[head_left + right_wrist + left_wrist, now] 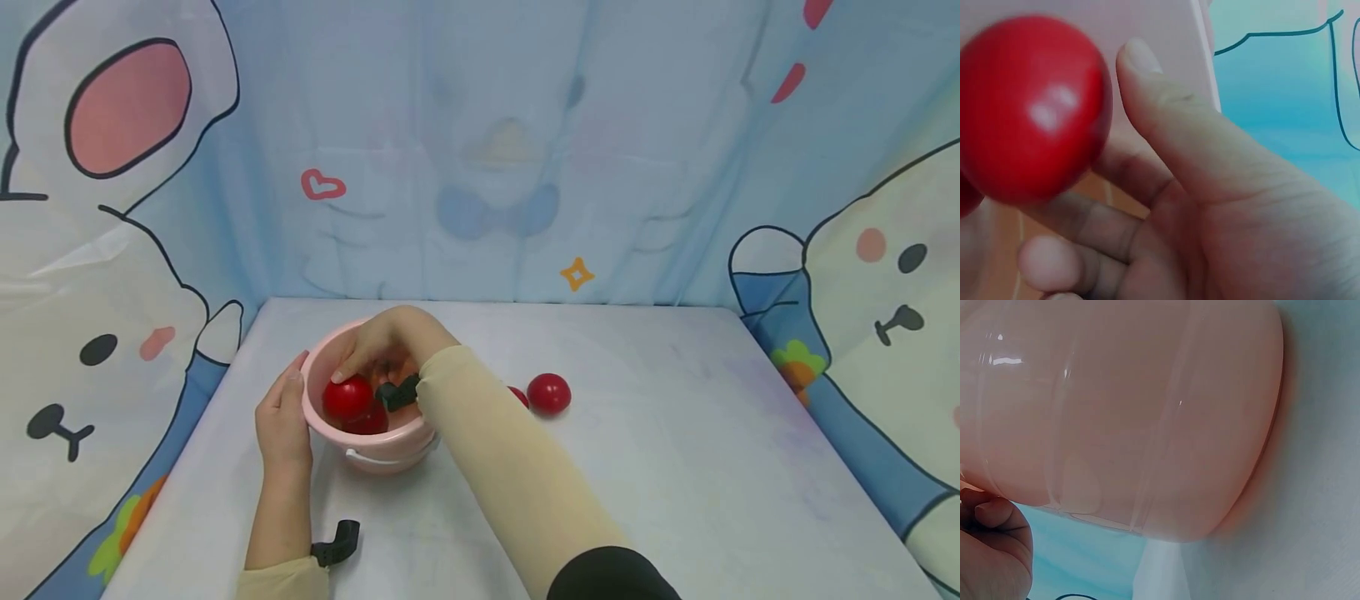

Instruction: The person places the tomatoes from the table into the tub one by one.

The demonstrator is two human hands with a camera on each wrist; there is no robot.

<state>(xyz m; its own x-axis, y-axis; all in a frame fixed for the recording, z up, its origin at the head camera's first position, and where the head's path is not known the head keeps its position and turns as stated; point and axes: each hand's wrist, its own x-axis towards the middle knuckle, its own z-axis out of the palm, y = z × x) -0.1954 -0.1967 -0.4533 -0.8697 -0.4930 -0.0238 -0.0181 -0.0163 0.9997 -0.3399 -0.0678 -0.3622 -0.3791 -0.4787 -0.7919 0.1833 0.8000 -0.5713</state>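
A pink bucket with a white handle stands on the table. My left hand grips its left side at the rim; in the left wrist view its curled fingers lie against the wall. My right hand reaches down inside, over the rim. A glossy red ball lies by its thumb, above another red ball. In the right wrist view a narrow gap separates the thumb from the upper ball, while the other fingers extend loosely behind and below it.
Right of the bucket, a red ball rests on the white tabletop. A second loose red ball is mostly hidden behind my right sleeve. A blue cartoon curtain hangs behind and along both sides.
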